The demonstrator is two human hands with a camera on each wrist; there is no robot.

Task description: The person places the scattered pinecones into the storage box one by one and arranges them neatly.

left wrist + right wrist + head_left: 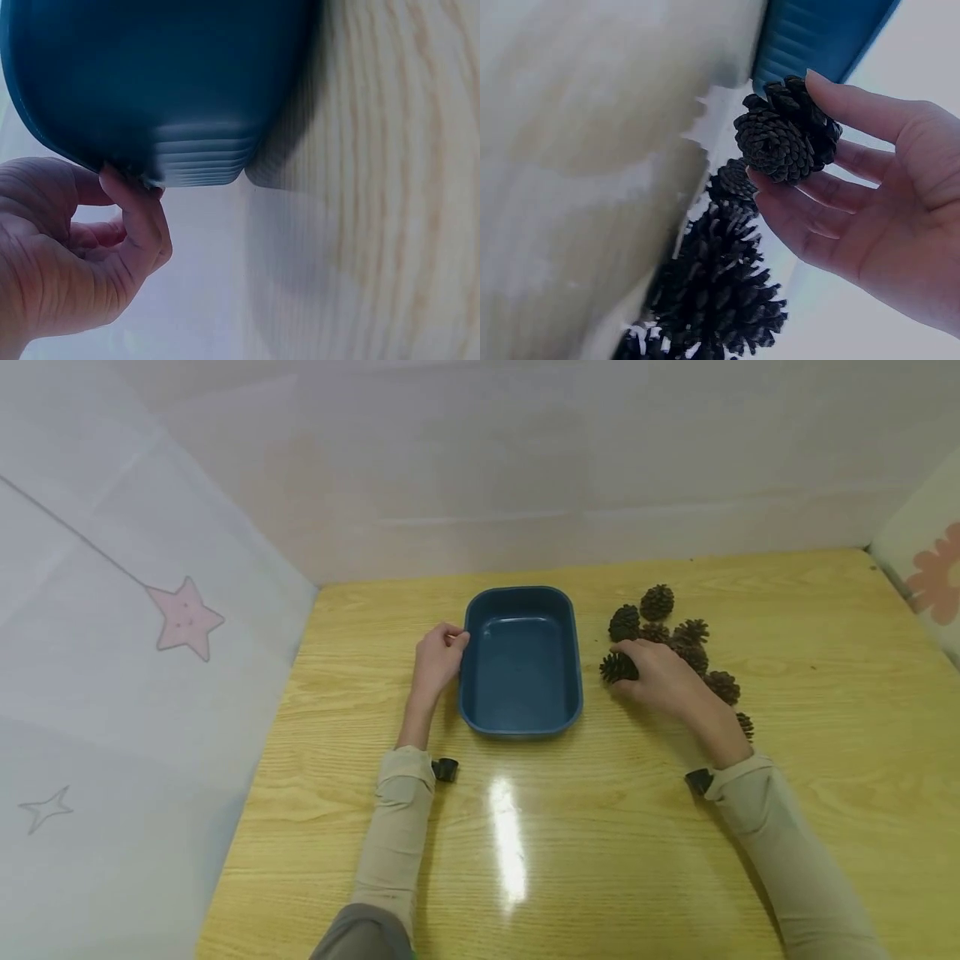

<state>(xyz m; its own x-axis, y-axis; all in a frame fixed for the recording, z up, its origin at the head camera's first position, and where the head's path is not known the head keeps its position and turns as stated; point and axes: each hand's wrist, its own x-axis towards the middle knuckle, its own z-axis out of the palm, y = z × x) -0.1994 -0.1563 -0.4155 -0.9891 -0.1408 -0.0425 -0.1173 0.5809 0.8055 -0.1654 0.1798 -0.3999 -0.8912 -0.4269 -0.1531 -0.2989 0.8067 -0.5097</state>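
A dark blue rectangular tub [522, 724] with rounded corners stands on the wooden table, and nothing lies inside it. At its left rim my left hand [441, 660] pinches the edge between thumb and fingers; the left wrist view shows this hand [82, 240] against the tub's wall [202, 150]. To the right of the tub, my right hand [660, 677] grips a dark pine cone [618, 667]. In the right wrist view, the thumb and fingers hold that pine cone [780, 135] by its sides, base toward the camera.
Several more pine cones [657, 602] lie in a loose group beyond and beside my right hand, partly hidden by it. The table [315, 827] meets pale cloth [525, 460] at the back. Each wrist wears a small black camera [446, 769].
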